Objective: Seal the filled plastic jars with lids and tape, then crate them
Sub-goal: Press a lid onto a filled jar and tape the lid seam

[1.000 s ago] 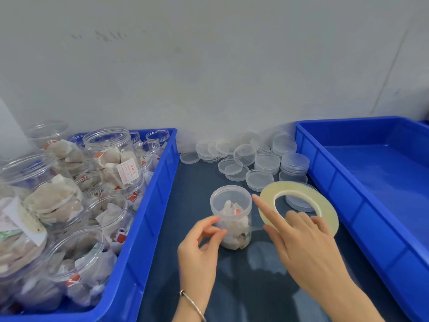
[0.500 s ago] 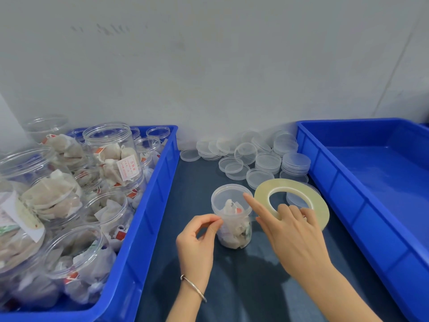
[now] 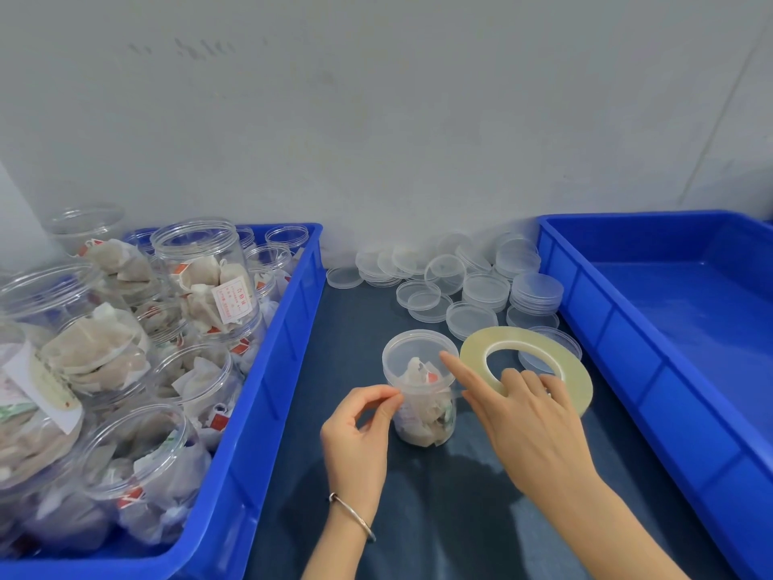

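- Left hand (image 3: 359,433): thumb and forefinger are pinched together at the left side of the jar, just under its lid. A thin strip of clear tape seems to be held between them, but it is too faint to confirm. A bracelet (image 3: 353,517) sits on the wrist.
- Right hand (image 3: 531,416): the forefinger is stretched out, its tip resting on the right edge of the jar's lid. The other fingers are curled through the centre hole of the tape roll (image 3: 527,366) and carry it tilted, just beside the jar.
- Jar (image 3: 420,395): small, clear, upright on the dark table (image 3: 439,517) between the two crates, lid fitted, filled with tea bags.
- Left crate (image 3: 267,395): blue, packed with open jars (image 3: 200,274) of tea bags.
- Right crate (image 3: 627,362): blue, its floor bare.
- Spare lids (image 3: 485,290): clear, loose and in short stacks, lying behind the jar against the wall (image 3: 376,119).
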